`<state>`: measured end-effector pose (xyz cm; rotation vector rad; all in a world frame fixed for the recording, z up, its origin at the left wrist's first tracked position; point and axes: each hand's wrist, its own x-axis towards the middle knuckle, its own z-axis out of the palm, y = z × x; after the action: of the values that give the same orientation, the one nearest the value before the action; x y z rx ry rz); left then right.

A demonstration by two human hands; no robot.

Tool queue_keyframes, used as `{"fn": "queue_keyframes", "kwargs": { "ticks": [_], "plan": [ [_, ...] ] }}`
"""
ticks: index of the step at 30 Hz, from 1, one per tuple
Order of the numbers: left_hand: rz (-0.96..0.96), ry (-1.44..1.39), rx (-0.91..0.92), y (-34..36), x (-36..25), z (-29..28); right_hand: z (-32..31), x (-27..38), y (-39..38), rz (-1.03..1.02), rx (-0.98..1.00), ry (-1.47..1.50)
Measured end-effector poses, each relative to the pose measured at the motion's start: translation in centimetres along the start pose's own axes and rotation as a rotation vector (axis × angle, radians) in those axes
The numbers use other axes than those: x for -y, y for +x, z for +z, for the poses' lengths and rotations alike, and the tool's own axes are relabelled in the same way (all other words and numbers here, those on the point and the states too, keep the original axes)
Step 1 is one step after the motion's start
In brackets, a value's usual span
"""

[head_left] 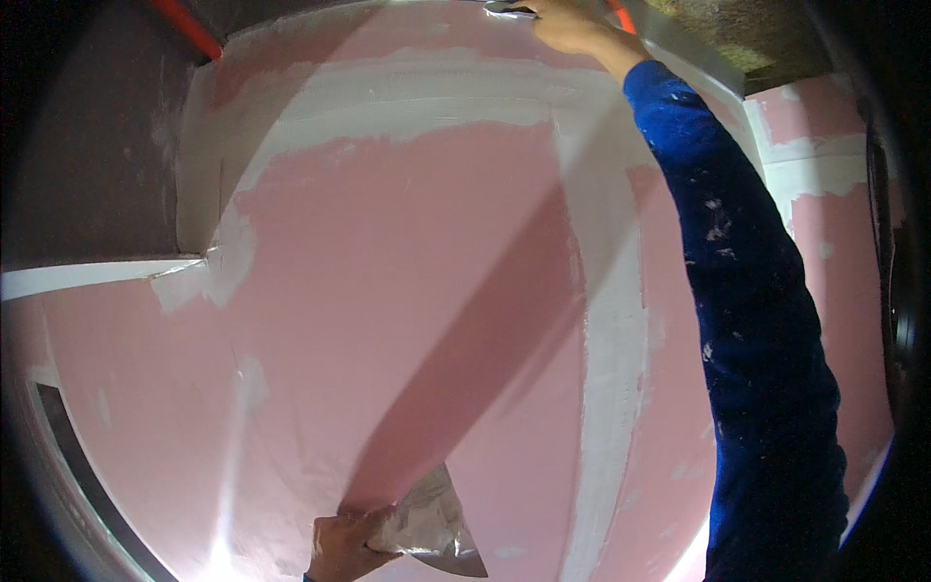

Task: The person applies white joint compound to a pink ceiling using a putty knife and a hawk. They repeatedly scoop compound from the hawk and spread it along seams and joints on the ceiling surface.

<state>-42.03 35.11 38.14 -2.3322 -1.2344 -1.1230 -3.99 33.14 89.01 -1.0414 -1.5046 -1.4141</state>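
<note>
Pink drywall (407,262) fills most of the head view, with bands of pale joint compound (592,242) along its seams. Low in the picture, my left hand (341,545) is closed around a wide putty knife (432,524) with a shiny, smeared metal blade; its handle is hidden in my fingers. My right arm, in a blue sleeve dotted with white, stretches up to the top of the wall. There my right hand (572,27) grips a smaller putty knife (509,10), its blade against or close to the compound near the upper edge. The picture's top edge cuts off part of that hand.
A dark grey surface (97,145) with an orange pipe (189,29) lies at upper left, above a white edge strip (97,277). At upper right are a metal profile (693,58) and rough yellowish material (747,34). Another pink panel (834,242) stands at right.
</note>
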Motion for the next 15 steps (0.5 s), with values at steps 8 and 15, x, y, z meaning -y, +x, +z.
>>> {"fn": "queue_keyframes", "kwargs": {
  "ticks": [8, 15],
  "plan": [
    [0.018, -0.045, -0.062, 0.2, -0.3, 0.2, 2.9, -2.5, 1.4, -0.032, -0.162, -0.050],
    [-0.704, -0.163, 0.828, 2.7, -1.5, -1.7, 7.4, -3.6, 3.0, -0.045, -0.303, -0.075]
  ]
}}
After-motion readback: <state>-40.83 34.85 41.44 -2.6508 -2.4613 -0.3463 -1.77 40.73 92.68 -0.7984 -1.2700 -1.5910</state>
